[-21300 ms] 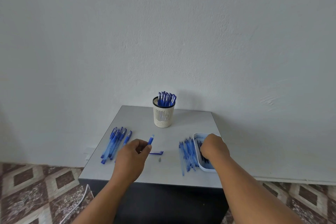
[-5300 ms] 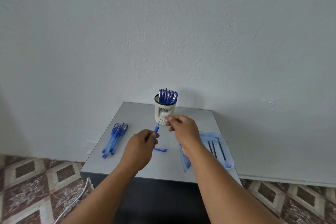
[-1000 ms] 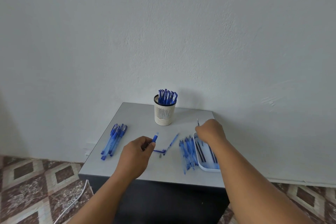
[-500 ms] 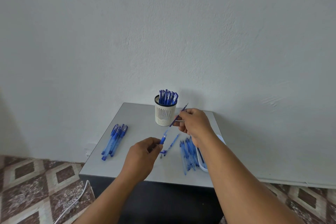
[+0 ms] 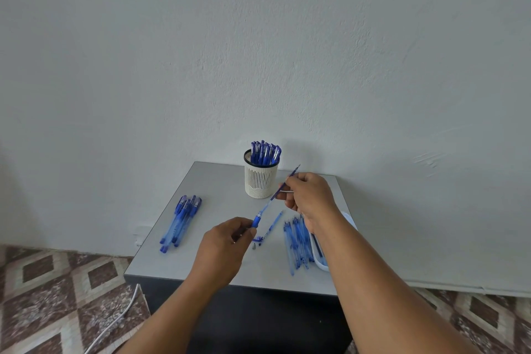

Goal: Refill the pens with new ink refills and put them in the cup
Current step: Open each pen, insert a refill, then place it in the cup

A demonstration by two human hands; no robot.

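Your cup (image 5: 261,181) at the far middle already stood full of finished pens, while a bundle (image 5: 181,221) waited at the left (still unfilled, I judged). Your left hand (image 5: 222,250) pinched the barrel (image 5: 255,221); your right hand (image 5: 309,195) pinched the refill (image 5: 268,204), partly inserted.

Small grey table (image 5: 218,181) set against a pale wall. On it: white slotted cup (image 5: 261,178) at the back centre, upright, packed with blue pens. Left side, a bundle of capped blue pens (image 5: 181,221) lying close together. Centre, a loose refill tube (image 5: 273,224), a blue cap (image 5: 257,238) and a small metal tip (image 5: 254,246). Right, a row of empty refills (image 5: 296,244), just beside a white tray (image 5: 321,263) at the edge.
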